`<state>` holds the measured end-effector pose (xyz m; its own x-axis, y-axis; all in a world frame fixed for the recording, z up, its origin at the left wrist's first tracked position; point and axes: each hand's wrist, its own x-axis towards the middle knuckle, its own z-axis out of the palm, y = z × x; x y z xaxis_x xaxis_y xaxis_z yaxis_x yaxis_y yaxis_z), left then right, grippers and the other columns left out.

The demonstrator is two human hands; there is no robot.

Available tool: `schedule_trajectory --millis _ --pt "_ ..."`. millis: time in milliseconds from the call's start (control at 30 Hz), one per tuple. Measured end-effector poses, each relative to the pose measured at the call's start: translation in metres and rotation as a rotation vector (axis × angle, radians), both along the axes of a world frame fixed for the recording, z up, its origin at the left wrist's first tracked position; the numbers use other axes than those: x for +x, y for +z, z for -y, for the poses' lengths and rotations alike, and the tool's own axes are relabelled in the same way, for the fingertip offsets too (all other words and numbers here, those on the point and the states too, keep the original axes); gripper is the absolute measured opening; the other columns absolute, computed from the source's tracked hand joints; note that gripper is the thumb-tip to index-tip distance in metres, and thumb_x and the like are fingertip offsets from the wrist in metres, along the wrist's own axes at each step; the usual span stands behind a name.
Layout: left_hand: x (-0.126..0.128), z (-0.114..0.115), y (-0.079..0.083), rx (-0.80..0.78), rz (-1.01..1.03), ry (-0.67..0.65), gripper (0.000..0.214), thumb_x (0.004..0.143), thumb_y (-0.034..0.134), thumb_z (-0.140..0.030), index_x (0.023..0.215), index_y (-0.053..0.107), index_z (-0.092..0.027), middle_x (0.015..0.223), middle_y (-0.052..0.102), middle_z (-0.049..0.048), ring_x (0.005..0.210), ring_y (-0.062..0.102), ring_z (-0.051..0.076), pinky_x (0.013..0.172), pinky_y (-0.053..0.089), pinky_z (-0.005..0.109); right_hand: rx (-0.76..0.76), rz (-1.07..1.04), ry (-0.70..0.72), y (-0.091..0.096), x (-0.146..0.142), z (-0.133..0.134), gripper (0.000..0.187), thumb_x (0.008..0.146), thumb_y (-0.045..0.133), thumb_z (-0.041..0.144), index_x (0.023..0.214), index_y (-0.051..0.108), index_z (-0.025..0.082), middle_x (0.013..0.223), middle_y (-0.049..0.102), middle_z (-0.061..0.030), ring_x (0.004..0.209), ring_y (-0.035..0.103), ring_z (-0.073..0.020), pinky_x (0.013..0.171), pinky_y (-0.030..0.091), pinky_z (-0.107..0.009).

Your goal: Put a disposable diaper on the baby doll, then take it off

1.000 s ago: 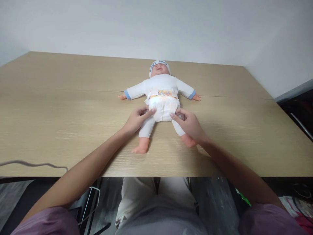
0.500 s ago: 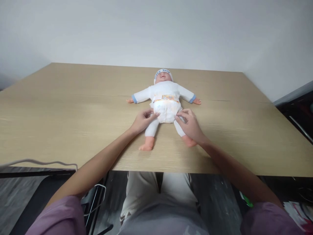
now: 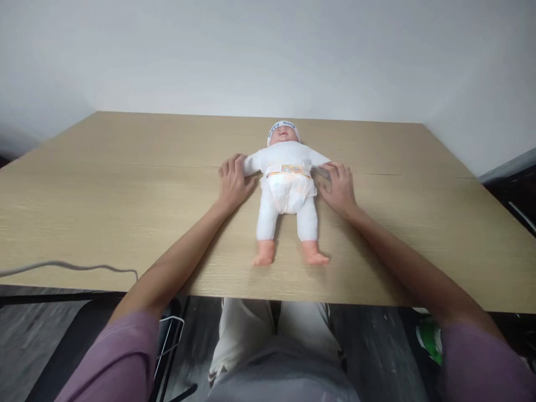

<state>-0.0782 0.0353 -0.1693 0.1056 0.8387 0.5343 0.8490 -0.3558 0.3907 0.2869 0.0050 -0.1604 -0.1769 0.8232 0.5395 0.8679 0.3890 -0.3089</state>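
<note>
A baby doll (image 3: 286, 152) in a white outfit and a lettered white hat lies on its back on the table, feet towards me. Round its hips sits a white diaper (image 3: 288, 192) with an orange patterned waistband. My left hand (image 3: 235, 181) is closed over the doll's arm on the left, thumb beside the diaper. On the other side my right hand (image 3: 338, 187) has its fingers wrapped over the doll's other arm. Both doll hands are hidden under mine. The doll's legs point straight towards the table's front edge.
The wooden table (image 3: 146, 145) reaches back to a pale wall (image 3: 259, 56). A grey cable (image 3: 67, 264) runs across its front left corner. Below the edge are a black chair-like object (image 3: 71, 346) on the left and a green item (image 3: 430, 339) on the right.
Both hands have left the diaper's leg edges and moved up and outward onto the doll's arms. The doll's arms are drawn in closer, and its legs lie straighter and nearer together.
</note>
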Motion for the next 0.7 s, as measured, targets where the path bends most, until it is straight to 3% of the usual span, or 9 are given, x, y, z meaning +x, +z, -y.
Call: schedule_trajectory --millis 100,233,400,500,600,700 --pt "0.008 -0.034 0.0 -0.027 -0.062 -0.015 0.068 0.096 0.073 -0.059 0.15 0.059 -0.02 0.161 0.058 0.0231 0.15 0.045 0.048 0.124 0.028 0.059 -0.019 0.086 -0.005 -0.003 -0.007 -0.032 0.062 0.101 0.057 0.03 0.162 0.056 0.019 0.167 0.055 -0.0198 0.149 0.05 -0.042 0.124 0.041 -0.064" --pt "0.003 -0.052 -0.002 -0.041 -0.124 -0.015 0.061 0.093 0.074 -0.056 0.143 0.065 -0.021 0.15 0.066 0.0215 0.141 0.05 0.048 0.118 0.032 0.058 -0.039 0.071 -0.044 -0.012 -0.005 -0.051 0.069 0.104 0.056 0.036 0.169 0.046 0.014 0.162 0.058 -0.0237 0.144 0.052 -0.043 0.122 0.043 -0.063" --pt "-0.007 -0.055 -0.009 -0.076 -0.162 0.022 0.061 0.095 0.069 -0.058 0.143 0.066 -0.02 0.137 0.072 0.0224 0.13 0.055 0.047 0.112 0.037 0.058 -0.073 0.048 -0.097 -0.018 0.004 -0.056 0.065 0.105 0.055 0.045 0.16 0.054 0.01 0.145 0.068 -0.0264 0.131 0.06 -0.0443 0.115 0.049 -0.062" --pt "-0.006 -0.059 -0.008 -0.107 -0.15 -0.031 0.061 0.099 0.064 -0.062 0.143 0.064 -0.02 0.136 0.072 0.0231 0.128 0.056 0.046 0.112 0.038 0.058 -0.078 0.016 -0.109 -0.013 -0.002 -0.053 0.055 0.103 0.056 0.044 0.146 0.064 0.01 0.136 0.072 -0.0254 0.125 0.064 -0.0431 0.11 0.053 -0.058" --pt "0.002 -0.053 0.001 -0.135 -0.156 -0.045 0.055 0.102 0.06 -0.058 0.139 0.063 -0.017 0.135 0.071 0.0254 0.128 0.058 0.047 0.114 0.038 0.06 -0.114 -0.057 -0.119 -0.001 -0.014 -0.044 0.047 0.101 0.057 0.04 0.138 0.069 0.013 0.131 0.075 -0.0246 0.118 0.068 -0.042 0.103 0.056 -0.055" --pt "0.012 -0.021 0.023 -0.164 -0.134 0.014 0.044 0.102 0.06 -0.05 0.131 0.063 -0.016 0.124 0.073 0.0252 0.124 0.062 0.047 0.11 0.044 0.06 -0.155 -0.155 -0.151 0.016 -0.023 -0.024 0.043 0.099 0.06 0.04 0.133 0.07 0.017 0.127 0.079 -0.0226 0.11 0.071 -0.0408 0.097 0.057 -0.053"
